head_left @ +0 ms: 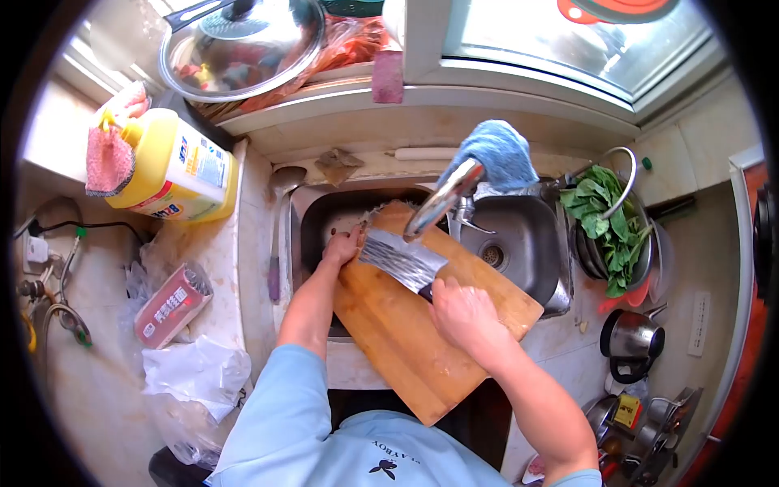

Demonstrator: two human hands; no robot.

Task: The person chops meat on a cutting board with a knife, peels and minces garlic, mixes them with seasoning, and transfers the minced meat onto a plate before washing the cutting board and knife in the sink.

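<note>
A wooden cutting board [414, 341] lies at an angle over the front of the double sink, its far end reaching above the left basin. My left hand [346, 245] is closed at the board's far left edge, next to the tip of the blade; its fingers are partly hidden. In my right hand [461, 308] is the dark handle of a cleaver [399, 258]. The cleaver's broad, wet-looking blade rests on or just above the board. Some small pale bits cling to the board's far end, too small to name.
A faucet [442, 199] with a blue cloth [497, 154] hangs over the board. The right basin [519, 243] shows its drain. Leafy greens [613, 219] and a kettle [631, 341] stand right. A yellow jug [174, 166] and a ladle [280, 211] are left.
</note>
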